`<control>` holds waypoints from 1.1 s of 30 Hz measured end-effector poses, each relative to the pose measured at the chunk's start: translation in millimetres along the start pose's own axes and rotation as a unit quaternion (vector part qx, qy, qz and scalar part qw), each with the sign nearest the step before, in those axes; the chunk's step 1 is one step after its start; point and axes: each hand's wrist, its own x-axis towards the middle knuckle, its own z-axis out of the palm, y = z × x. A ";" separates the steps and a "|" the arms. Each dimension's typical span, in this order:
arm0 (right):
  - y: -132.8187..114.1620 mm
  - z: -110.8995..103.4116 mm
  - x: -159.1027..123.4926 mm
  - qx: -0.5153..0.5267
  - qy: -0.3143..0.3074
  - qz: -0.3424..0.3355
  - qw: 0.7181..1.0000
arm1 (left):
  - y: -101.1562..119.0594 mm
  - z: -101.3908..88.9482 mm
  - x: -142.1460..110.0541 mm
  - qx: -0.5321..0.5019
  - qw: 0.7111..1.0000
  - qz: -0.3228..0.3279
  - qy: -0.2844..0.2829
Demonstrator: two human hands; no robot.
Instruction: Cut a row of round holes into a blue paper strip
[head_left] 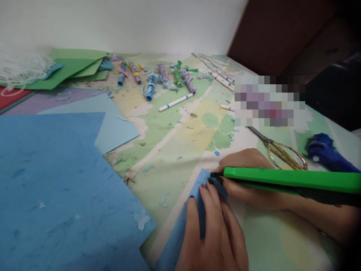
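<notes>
White wall behind, counter pushed up to it, topped with a green, yellow and white patterned cover, dark furniture beyond the right edge. Folded blue paper is at the near edge, right of middle. Left hand holds it near its top, fingers slightly spread, fingertips bent onto the sheet, dark nails showing. Right hand is just behind the paper's top, fingers curled, partly covered by a long green tool; can't tell what it pinches. Tool's black tip is right by the paper's top edge, exact type unclear.

Near left corner: big blue sheet with a pale butterfly-shaped scrap on it, overlapping a light-blue sheet. Far left: green sheets, red sheet, tangled white string. Along the back edge: small rolled paper tubes in blue, purple and green, with curled cut bits. White marker lies in front of them, more markers grouped to the right. Gold-handled scissors and blue tool, partly dark and unclear, sit toward the right edge. Pixelated patch hides stuff above the scissors. Tiny paper scraps scattered mid-counter.
</notes>
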 end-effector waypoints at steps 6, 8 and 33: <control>1.5 9.4 -0.4 0.026 0.080 -0.005 0.996 | 0.6 4.1 -1.7 0.014 1.000 0.007 0.013; 0.5 11.6 -0.7 0.014 0.091 0.000 0.996 | 1.5 2.5 -0.8 0.007 1.000 -0.002 0.007; -4.1 3.6 -2.1 -0.018 0.042 0.032 0.998 | 2.8 -3.1 1.8 -0.020 1.000 -0.022 0.002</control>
